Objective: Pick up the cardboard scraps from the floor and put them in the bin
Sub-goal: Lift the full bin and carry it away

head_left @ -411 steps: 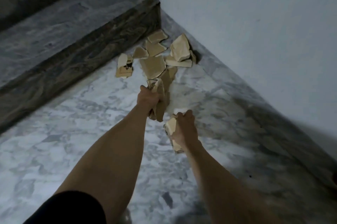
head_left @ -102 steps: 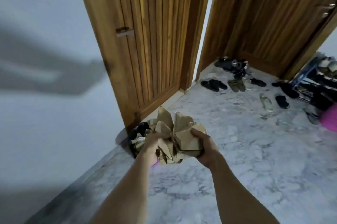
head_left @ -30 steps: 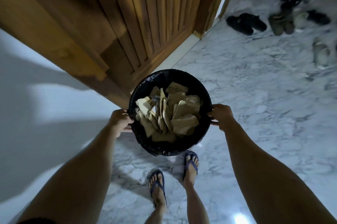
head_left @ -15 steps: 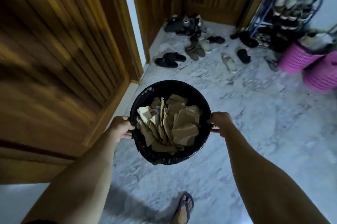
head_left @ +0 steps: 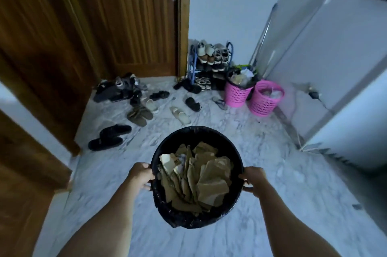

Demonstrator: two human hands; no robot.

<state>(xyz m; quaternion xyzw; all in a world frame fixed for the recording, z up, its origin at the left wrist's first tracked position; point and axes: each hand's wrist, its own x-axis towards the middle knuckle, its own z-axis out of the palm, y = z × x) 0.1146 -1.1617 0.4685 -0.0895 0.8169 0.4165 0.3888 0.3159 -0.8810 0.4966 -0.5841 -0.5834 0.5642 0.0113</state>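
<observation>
A stretch of bare marble floor (head_left: 261, 152) is seen ahead of the bin (head_left: 196, 220), bounded by a wooden door (head_left: 134, 18) at far left and a white wall (head_left: 326, 51) closing in from the right. The far end is crowded: loose shoes (head_left: 109, 137) are scattered across the left and middle of the floor, a shoe rack (head_left: 211, 62) is set against the far wall, and two pink baskets (head_left: 265, 97) are stood just right of it. The black bin is held off the floor at near centre, gripped at its rim on opposite sides, the left hand (head_left: 141, 175) clenched on the left edge and the right hand (head_left: 254, 180) on the right. The scraps (head_left: 201, 177) are piled inside the bin, between the two hands.
</observation>
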